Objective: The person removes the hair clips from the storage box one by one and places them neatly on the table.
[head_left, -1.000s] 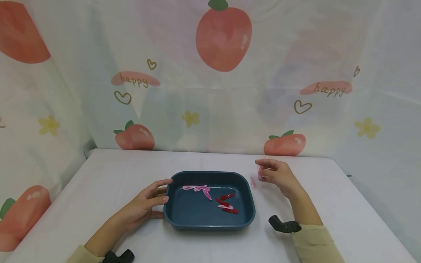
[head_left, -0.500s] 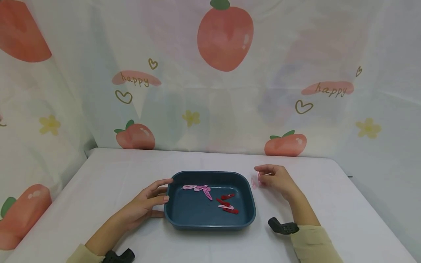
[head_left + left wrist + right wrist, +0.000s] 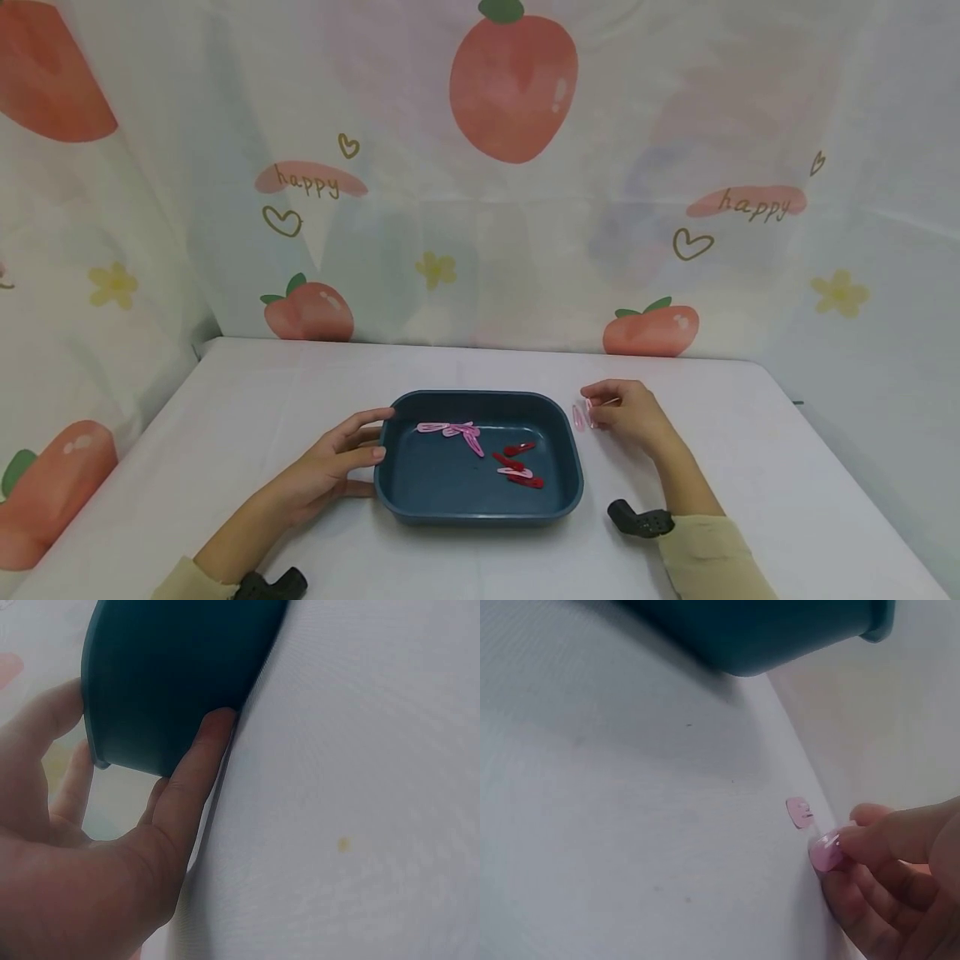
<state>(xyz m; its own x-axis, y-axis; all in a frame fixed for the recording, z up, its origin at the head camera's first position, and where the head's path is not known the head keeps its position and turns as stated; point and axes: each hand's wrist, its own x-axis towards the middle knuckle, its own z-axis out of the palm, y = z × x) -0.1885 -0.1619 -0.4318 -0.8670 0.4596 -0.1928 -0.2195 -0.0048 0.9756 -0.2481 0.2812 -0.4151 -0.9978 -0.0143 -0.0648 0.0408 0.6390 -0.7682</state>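
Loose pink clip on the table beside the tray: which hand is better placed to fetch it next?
Probably the right hand: it is close beside the loose clip, though pinching another pink clip. The left hand touches the opposite side of the tray.

The tray [image 3: 442, 496] is blue, the clips [image 3: 432, 427] pink or red. The pale curtain [image 3: 510, 304] has red fruit [image 3: 513, 92] and yellow flowers [image 3: 436, 270].
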